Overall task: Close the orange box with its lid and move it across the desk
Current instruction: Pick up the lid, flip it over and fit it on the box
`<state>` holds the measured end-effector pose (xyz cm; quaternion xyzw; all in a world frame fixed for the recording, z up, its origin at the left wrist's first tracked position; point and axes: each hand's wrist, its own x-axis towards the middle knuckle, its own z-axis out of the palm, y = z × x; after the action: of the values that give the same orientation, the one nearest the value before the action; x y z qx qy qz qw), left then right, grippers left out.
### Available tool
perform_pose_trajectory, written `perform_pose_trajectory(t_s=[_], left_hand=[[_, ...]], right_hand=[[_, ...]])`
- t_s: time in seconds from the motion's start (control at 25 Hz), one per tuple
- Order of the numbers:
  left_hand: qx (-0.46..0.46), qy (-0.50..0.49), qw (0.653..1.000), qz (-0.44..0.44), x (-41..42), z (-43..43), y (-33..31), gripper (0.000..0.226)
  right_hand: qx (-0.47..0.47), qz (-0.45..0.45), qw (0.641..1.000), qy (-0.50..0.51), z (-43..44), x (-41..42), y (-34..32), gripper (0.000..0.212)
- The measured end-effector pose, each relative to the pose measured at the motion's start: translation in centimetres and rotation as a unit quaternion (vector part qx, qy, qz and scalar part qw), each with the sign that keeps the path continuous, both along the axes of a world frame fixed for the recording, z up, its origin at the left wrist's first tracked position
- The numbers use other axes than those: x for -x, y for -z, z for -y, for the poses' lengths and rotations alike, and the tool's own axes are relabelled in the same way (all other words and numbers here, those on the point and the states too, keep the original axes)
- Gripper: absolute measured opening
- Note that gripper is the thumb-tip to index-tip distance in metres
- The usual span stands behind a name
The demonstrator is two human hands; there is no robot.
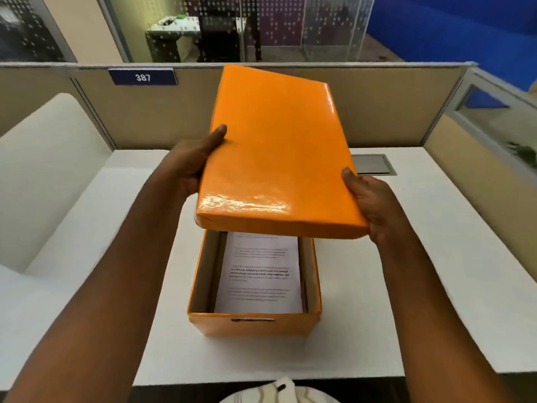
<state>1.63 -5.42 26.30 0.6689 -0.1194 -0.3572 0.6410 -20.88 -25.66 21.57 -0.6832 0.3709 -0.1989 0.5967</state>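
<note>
Right now the orange lid point(276, 152) is held in the air above the open orange box point(254, 322), gripped on both long sides: the left hand point(190, 162) clasps its left edge with the thumb lying on top, and the right hand point(370, 203) clasps the right near corner the same way, fingers hidden underneath. The box stands on the white desk point(436, 271) close to the person, its near wall facing the camera, with a printed sheet of paper point(260, 274) lying flat inside. The lid is tilted, its far end higher than the near end, and it looks turned slightly out of line with the box, covering only the far part of the opening. That skew is the main risk: if the lid comes down while still rotated, a corner could land inside the rim or catch on a wall instead of sliding over it, leaving the box half closed or denting the cardboard. The glossy wrapping looks slick, so a loose clasp could let the lid slip. Pressing down on one side first could also tip or shove the light box along the desk, and a poorly seated lid might come off during the later carry.
</note>
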Motion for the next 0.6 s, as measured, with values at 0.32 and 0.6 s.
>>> perform_pose_trajectory(t_s=[0.32,0.6], left_hand=[[-0.102,-0.058,0.983,0.141,3.0,-2.5,7.3,0.055],[-0.141,-0.105,0.957,0.232,4.2,-5.0,12.0,0.043]], right_hand=[[0.019,-0.028,0.996,0.084,-2.9,-0.9,3.8,0.044],[0.064,-0.085,0.990,0.090,-5.9,0.6,7.0,0.038]])
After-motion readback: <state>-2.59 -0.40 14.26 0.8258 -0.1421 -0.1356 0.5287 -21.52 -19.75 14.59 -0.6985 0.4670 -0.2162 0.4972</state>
